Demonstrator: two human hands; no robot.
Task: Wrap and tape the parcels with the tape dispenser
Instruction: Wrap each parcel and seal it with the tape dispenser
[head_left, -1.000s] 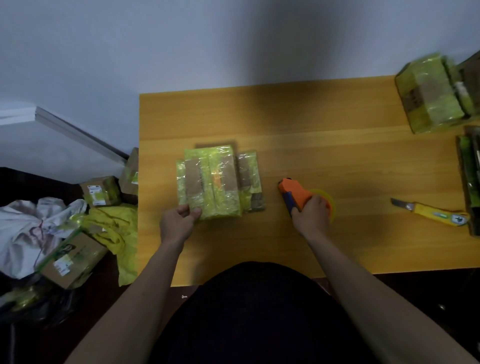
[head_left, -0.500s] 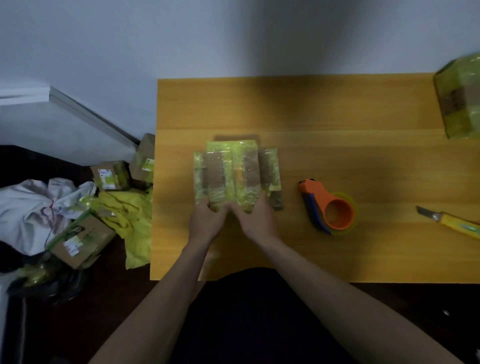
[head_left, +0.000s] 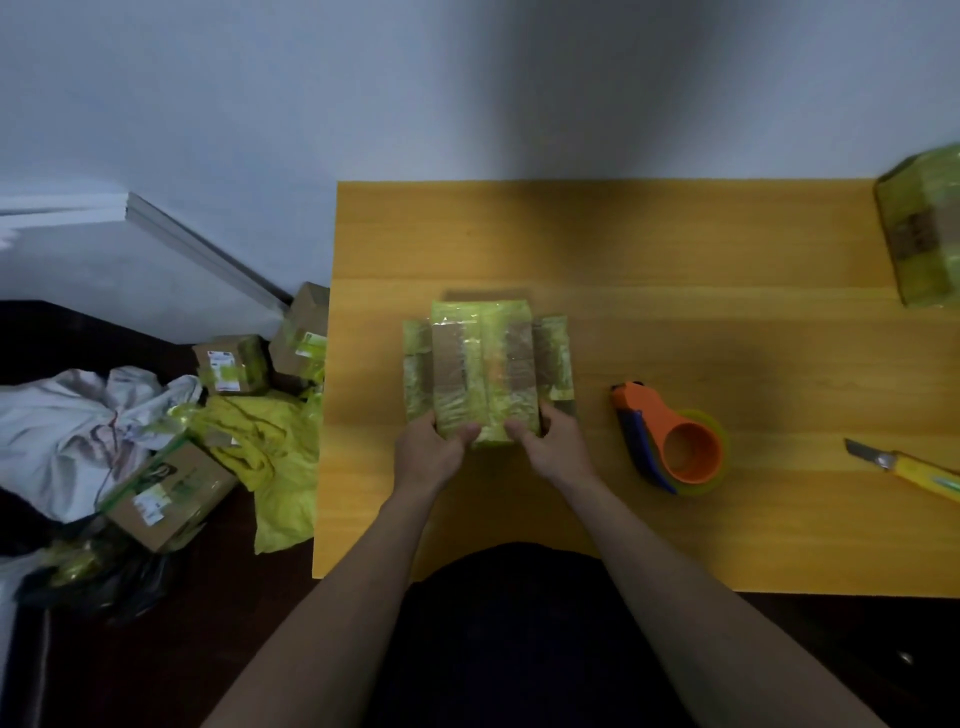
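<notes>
We hold the taped parcel (head_left: 485, 371) at its near edge with both hands: our left hand (head_left: 428, 457) grips the near-left corner with its thumb curled over the top face, and our right hand (head_left: 553, 449) grips the near-right corner the same way, fingers wrapped around the side. The parcel, a bundle bound in yellow-green tape with brown cardboard showing through, sits on the yellow tabletop (head_left: 649, 244) near its middle. At 3 o'clock from the parcel, apart from our right hand, the orange tape dispenser (head_left: 670, 439) lies on its side on the tabletop with nothing touching it. Farther out at 3 o'clock a yellow utility knife (head_left: 906, 470) lies near the right edge, and at 1 o'clock another wrapped parcel (head_left: 922, 228) stands at the far right corner. At 9 o'clock, off the tabletop, cardboard boxes (head_left: 171, 486), yellow plastic wrap (head_left: 260, 447) and a white cloth (head_left: 67, 431) lie heaped on the floor.
</notes>
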